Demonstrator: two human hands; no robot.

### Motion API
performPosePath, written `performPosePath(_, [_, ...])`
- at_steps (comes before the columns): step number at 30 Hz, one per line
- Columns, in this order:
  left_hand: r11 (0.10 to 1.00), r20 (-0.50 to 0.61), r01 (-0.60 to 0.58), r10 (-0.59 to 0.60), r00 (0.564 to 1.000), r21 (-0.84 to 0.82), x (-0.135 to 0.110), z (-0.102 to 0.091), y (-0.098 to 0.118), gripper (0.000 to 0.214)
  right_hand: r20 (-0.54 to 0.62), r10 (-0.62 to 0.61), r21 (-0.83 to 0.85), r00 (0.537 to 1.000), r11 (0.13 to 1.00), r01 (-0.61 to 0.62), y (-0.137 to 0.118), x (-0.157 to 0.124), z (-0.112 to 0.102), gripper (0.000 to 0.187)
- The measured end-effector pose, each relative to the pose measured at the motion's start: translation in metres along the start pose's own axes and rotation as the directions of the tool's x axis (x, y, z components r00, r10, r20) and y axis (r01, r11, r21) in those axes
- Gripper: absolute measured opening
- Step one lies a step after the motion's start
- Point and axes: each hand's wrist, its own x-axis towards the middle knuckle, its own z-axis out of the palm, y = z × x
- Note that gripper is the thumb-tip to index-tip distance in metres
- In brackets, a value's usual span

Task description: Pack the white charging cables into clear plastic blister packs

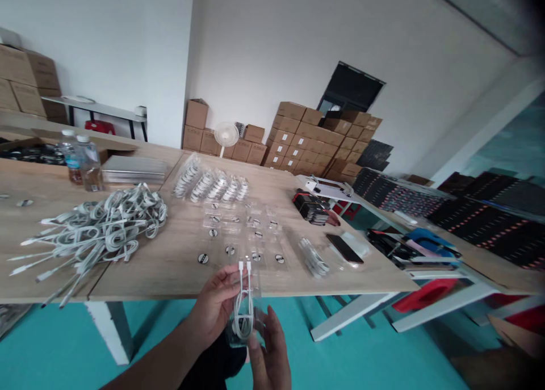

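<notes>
A coiled white charging cable lies in a clear plastic bag, its two plugs pointing up toward the table. My left hand pinches the bag and cable from the left side near the plugs. At the lower right, my right hand grips the bag's bottom end with thumb and fingers. Both hands are just in front of the table edge. Flat clear bags with black-and-white round labels are spread on the table beyond them. To the left lies a big heap of loose white cables.
Bagged cables lie in rows farther back on the table. At right are more bagged cables, a dark phone and a stack of black boxes. Plastic bottles stand at left. Cartons line the wall.
</notes>
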Motion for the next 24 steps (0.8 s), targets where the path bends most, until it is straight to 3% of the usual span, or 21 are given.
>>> performPosePath(5, [1.0, 0.06, -0.007, 0.006, 0.998, 0.015, -0.003, 0.004, -0.001, 0.036, 0.028, -0.166, -0.2, 0.986, 0.965, 0.169, 0.006, -0.003, 0.002, 0.075])
performPosePath(11, [1.0, 0.101, -0.023, 0.023, 0.995, -0.003, -0.002, 0.002, -0.003, 0.034, 0.056, -0.328, -0.424, 0.943, 0.847, 0.32, 0.011, 0.0, 0.002, 0.081])
performPosePath(15, [0.999, 0.095, -0.036, 0.035, 0.995, 0.011, -0.003, 0.001, -0.006, 0.033, 0.054, -0.408, -0.544, 0.911, 0.754, 0.37, 0.015, 0.0, 0.009, 0.082])
performPosePath(19, [0.997, 0.091, -0.046, 0.041, 0.995, 0.058, -0.002, 0.001, -0.011, 0.037, 0.02, -0.436, -0.538, 0.9, 0.754, 0.377, 0.018, 0.0, 0.012, 0.07])
performPosePath(22, [0.982, 0.03, -0.119, 0.115, 0.993, 0.145, 0.006, -0.007, -0.001, 0.05, 0.006, -0.445, -0.529, 0.896, 0.759, 0.38, 0.007, 0.018, -0.004, 0.062])
performPosePath(24, [0.927, 0.005, -0.232, 0.241, 0.97, 0.295, 0.016, -0.021, 0.019, 0.055, 0.001, -0.435, -0.576, 0.9, 0.736, 0.356, -0.008, 0.048, -0.028, 0.062])
